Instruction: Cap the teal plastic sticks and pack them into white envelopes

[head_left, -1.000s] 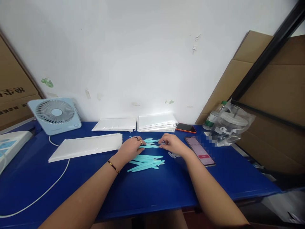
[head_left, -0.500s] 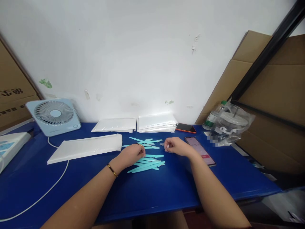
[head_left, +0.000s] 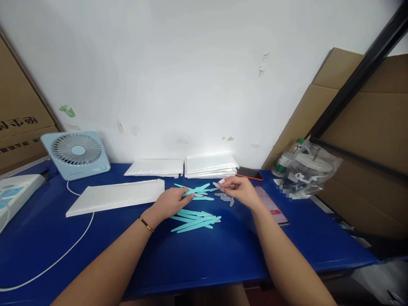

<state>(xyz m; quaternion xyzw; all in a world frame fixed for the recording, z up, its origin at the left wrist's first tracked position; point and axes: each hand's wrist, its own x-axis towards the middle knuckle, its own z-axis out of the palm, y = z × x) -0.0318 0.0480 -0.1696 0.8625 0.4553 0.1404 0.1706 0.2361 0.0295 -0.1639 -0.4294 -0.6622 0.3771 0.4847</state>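
In the head view, my left hand (head_left: 172,201) is closed at the upper pile, thumb and forefinger around a teal eyebrow razor (head_left: 202,187). Other teal razors lie crossed under and beside its fingers. My right hand (head_left: 239,190) is pinched on a small translucent blade cover (head_left: 221,181), held just right of the razor tips. Below that hand, several loose translucent covers (head_left: 225,198) lie on the blue table. Nearer to me, a second pile of teal razors (head_left: 197,222) lies fanned out, partly behind my left hand.
White padded packets (head_left: 210,161) are stacked by the wall, and one long packet (head_left: 116,196) lies left of my hand. A phone (head_left: 269,204) is under my right wrist; another phone (head_left: 250,173) lies behind. A blue fan (head_left: 76,155), bottle (head_left: 283,161) and bagged cup (head_left: 309,170) flank the table.
My right hand has lifted slightly, now showing a translucent cover in its fingertips and loose covers beneath. My left hand has shifted a little left and up, from between the piles to the upper one.
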